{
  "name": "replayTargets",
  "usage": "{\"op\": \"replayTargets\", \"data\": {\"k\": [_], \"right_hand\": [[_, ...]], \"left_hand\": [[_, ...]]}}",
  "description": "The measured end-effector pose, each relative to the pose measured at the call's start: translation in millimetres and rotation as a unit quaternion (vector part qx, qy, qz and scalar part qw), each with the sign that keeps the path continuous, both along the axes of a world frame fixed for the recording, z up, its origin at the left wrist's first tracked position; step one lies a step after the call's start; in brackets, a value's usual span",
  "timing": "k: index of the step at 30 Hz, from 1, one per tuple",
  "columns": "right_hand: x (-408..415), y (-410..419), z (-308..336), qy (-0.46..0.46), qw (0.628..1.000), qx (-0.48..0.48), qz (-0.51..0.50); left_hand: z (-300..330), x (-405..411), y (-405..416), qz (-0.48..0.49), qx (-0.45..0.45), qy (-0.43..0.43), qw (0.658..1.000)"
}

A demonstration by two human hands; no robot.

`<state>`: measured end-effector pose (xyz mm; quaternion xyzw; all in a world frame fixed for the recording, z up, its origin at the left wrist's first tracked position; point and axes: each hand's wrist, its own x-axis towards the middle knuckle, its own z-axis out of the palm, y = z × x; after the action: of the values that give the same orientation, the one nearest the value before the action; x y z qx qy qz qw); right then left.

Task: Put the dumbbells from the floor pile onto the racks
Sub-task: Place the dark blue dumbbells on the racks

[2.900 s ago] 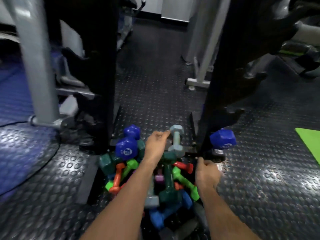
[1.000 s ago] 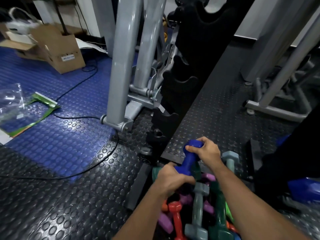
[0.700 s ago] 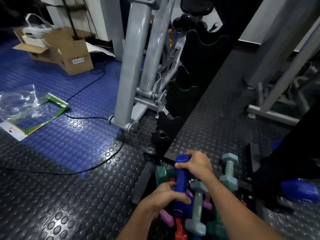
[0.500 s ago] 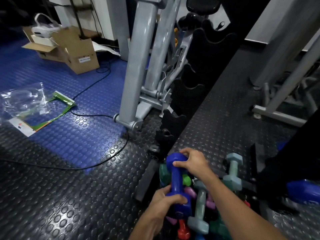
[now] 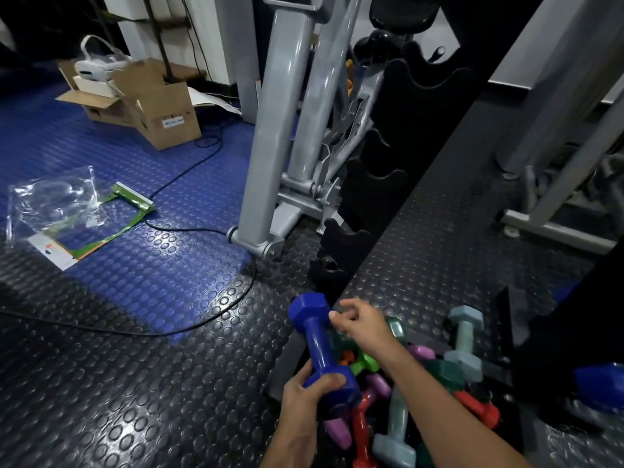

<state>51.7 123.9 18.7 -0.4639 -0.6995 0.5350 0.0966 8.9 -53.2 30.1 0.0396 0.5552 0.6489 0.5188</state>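
Studded rubber floor (image 5: 135, 383) — left hand (image 5: 304, 395) gripping blue dumbbell (image 5: 320, 349) above the pile (image 5: 405, 400); right hand (image 5: 361, 324) loosely curled beside its upper head, holding nothing.

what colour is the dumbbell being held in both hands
Blue, clearest in the head view: dumbbell.

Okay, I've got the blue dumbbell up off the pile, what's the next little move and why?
Probably lift the blue hexagonal dumbbell forward and up toward the black notched rack just ahead. The left hand grips its near head; the right hand sits by the far head with fingers loosely curled, apparently off it. The dumbbell points at the rack, whose visible cradles look vacant, while the pile of coloured dumbbells remains below.
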Motion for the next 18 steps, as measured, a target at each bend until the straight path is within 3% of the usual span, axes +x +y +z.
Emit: {"op": "replayTargets", "data": {"k": [5, 18], "right_hand": [[21.8, -21.1, 24.0, 0.033, 0.983, -0.150, 0.096], [46.0, -38.1, 44.6, 0.024, 0.971, -0.206, 0.116]], "left_hand": [[6.3, 0.1, -2.6, -0.008, 0.020, -0.004, 1.000], [12.0, -1.0, -3.5, -0.014, 0.042, 0.005, 0.999]]}}
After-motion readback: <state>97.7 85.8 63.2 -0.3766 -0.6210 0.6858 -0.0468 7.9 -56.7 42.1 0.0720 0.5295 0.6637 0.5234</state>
